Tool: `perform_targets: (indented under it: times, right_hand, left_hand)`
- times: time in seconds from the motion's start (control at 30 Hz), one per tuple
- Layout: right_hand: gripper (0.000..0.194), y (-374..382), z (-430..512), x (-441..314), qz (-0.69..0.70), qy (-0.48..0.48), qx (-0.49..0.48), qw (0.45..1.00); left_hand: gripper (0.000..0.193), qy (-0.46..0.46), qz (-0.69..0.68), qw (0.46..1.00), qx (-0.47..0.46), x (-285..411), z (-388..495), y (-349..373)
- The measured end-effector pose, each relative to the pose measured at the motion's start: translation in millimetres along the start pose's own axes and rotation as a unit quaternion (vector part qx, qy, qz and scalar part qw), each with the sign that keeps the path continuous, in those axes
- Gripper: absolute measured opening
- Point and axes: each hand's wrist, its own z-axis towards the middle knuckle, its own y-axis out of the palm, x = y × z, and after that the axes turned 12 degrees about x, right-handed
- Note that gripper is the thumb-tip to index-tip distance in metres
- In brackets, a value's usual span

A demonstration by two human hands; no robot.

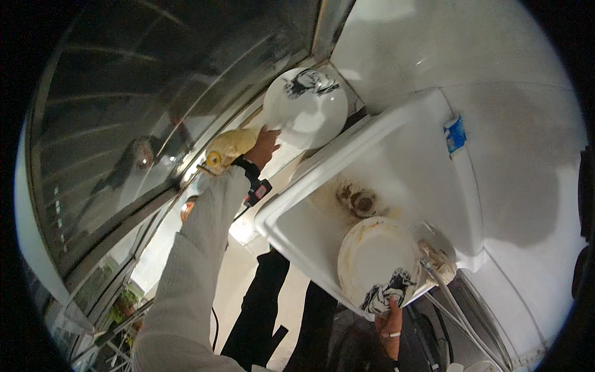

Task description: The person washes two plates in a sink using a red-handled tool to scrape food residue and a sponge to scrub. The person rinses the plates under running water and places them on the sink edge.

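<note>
My right hand, with a white band at its wrist, grips the lower rim of a white plate. That plate carries a black-and-white figure print and orange-brown residue around its edge, and it is held over the white sink basin. At the upper left, my left hand reaches to the rim of a second white plate with a similar print. Its fingertips overlap that rim; whether they grip it I cannot tell. A yellowish plastic container with a yellow cap sits beside this hand, partly behind it.
Brown stains surround the sink drain. A beige cloth or bag and a flexible hose are at the sink's right end. A blue-and-white packet rests on the rear rim. Dark window glass borders the left.
</note>
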Motion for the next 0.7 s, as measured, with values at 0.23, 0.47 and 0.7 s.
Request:
perform_targets:
  times: [0.23,0.47,0.7]
  right_hand:
    - [0.028,-15,51,4,-0.038,0.033,-0.163,0.985]
    - [0.037,-13,127,30,-0.109,-0.110,-0.147,0.977]
    - [0.041,-40,93,7,0.108,0.096,-0.294,0.945]
  left_hand:
    - [0.038,-0.046,-0.073,0.996,0.038,221,-83,-30]
    - [0.033,-0.054,0.020,0.996,0.063,313,-246,-4]
    - [0.075,-0.272,-0.087,0.957,0.047,246,-275,211]
